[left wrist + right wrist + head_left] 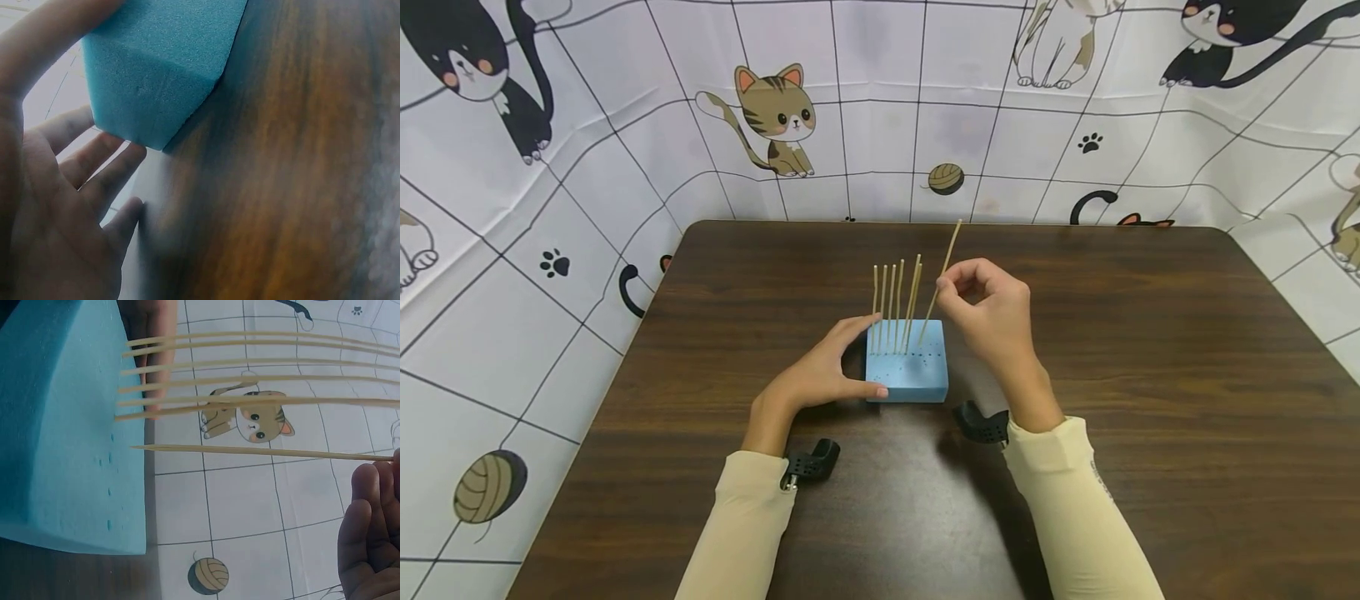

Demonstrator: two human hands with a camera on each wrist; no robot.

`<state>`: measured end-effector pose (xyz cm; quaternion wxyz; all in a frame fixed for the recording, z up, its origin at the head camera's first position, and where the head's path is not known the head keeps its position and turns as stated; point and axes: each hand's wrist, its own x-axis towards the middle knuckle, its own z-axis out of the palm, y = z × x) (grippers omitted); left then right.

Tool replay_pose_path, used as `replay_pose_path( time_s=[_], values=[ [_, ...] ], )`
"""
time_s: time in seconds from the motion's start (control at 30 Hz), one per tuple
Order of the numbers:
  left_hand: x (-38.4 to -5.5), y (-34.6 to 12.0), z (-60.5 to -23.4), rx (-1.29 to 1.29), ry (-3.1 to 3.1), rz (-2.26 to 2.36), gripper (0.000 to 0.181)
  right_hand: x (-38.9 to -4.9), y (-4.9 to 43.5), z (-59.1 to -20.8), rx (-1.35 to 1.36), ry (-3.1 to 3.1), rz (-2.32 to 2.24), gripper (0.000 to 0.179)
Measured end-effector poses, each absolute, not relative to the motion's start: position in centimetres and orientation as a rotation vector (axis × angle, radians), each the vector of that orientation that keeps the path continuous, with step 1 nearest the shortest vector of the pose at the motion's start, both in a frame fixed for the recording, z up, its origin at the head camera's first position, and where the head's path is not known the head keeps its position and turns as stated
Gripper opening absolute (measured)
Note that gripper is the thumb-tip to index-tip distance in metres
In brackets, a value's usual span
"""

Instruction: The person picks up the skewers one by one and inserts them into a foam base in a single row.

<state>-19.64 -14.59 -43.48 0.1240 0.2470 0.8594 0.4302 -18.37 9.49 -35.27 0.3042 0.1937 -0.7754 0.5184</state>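
A light-blue foam block with rows of small holes in its top sits on the table. Several thin bamboo skewers stand in it in a row, toward its left part. My left hand holds the block from the left, thumb at the front and fingers at the far side. Between thumb and fingertips, my right hand pinches another skewer, tilted, above the block. In the right wrist view this skewer's pointed tip shows close to the holes; whether it touches the foam I cannot tell.
Dark wood-grain table lies around the block. Behind and at the sides hangs a white cloth with grid lines and cartoon cats. A black wrist-worn device sits at the left cuff, another at the right.
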Motion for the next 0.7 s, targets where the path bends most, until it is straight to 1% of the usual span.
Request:
replay_pose_path(
  time_s=[0.33,0.7],
  values=[
    [-19.66,-14.60,-43.50,0.731,2.504,1.256,0.103,-18.48,9.08,-35.65,0.572,-2.054,1.358,0.005],
    [-19.71,-14.65,-43.54,0.739,2.500,1.262,0.104,-18.38,8.81,-36.23,0.576,-2.086,1.347,0.007]
  ],
)
